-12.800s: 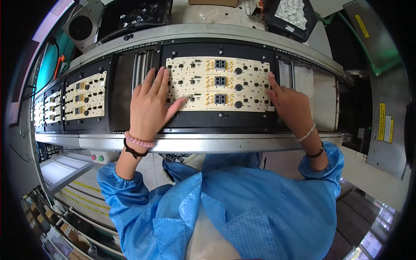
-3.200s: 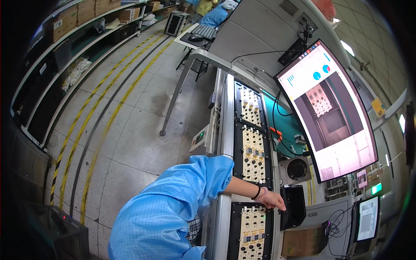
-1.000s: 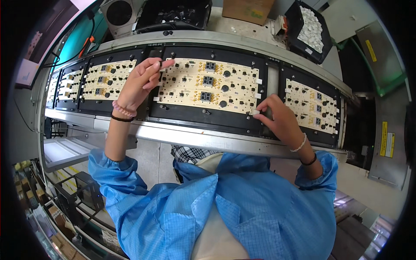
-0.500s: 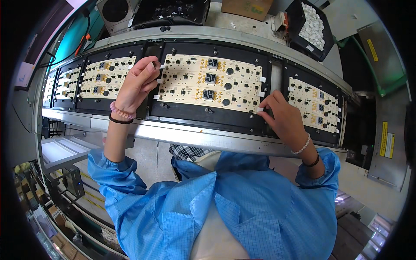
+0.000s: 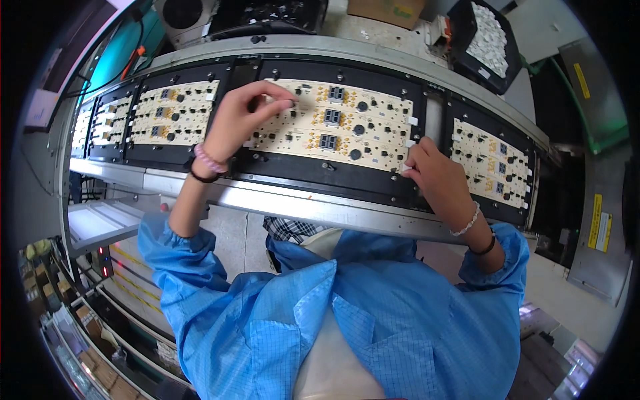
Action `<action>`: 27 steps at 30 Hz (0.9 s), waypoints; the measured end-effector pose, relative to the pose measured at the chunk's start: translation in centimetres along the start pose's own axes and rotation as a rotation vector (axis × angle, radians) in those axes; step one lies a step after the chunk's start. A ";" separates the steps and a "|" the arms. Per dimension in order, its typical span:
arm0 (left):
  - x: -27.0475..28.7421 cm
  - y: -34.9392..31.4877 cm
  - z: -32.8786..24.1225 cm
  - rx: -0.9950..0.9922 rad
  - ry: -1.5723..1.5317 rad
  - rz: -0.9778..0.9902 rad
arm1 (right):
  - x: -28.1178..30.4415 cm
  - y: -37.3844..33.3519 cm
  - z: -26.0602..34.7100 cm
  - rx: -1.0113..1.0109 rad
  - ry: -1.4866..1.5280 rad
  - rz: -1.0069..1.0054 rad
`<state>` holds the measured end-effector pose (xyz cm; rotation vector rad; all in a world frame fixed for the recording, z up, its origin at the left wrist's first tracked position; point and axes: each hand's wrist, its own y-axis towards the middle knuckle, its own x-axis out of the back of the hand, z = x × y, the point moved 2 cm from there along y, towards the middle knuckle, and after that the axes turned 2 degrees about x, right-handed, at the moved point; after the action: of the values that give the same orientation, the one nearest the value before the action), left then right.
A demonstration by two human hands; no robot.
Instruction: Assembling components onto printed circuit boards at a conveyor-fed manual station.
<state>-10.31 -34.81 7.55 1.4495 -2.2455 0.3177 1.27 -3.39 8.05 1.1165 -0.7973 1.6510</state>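
In front of me lies a cream circuit board panel in a black carrier frame. It carries two-digit displays and round black parts. My left hand is over the panel's left end, thumb and forefinger pinched on a small dark part whose kind I cannot make out. My right hand is at the near right corner, fingertips closed on a small white connector at the board's edge. Two more white connectors line that edge.
Similar panels in carriers stand to the left and right along the metal-edged line. Beyond it are a black bin of white parts, a black tray and a cardboard box.
My left hand has moved right and turned, bringing its dark part from beside the panel's left edge to over the board. My right hand stays at the corner connector, fingers drawn closer together.
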 end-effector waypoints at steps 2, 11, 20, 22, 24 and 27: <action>-0.8 0.0 -0.8 -0.029 0.103 -0.038 | 0.1 -0.1 -0.3 0.005 0.107 0.016; -2.0 0.9 -0.9 -0.265 0.570 -0.033 | 1.8 0.1 -4.6 -0.105 0.501 -0.110; -2.5 0.5 -1.3 -0.337 0.681 -0.067 | 2.0 0.4 -4.3 -0.147 0.487 -0.171; -2.3 0.2 -1.5 -0.340 0.697 -0.065 | 2.0 0.5 -4.3 -0.144 0.489 -0.179; -2.1 0.1 -1.4 -0.343 0.709 -0.063 | 1.9 0.7 -4.2 -0.143 0.489 -0.185; -1.9 0.3 -1.4 -0.367 0.729 -0.076 | 2.0 0.7 -3.9 -0.138 0.492 -0.205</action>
<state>-9.54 -32.53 7.90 1.0030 -1.5547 0.3216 -0.82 0.50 8.45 0.6308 -0.4520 1.5772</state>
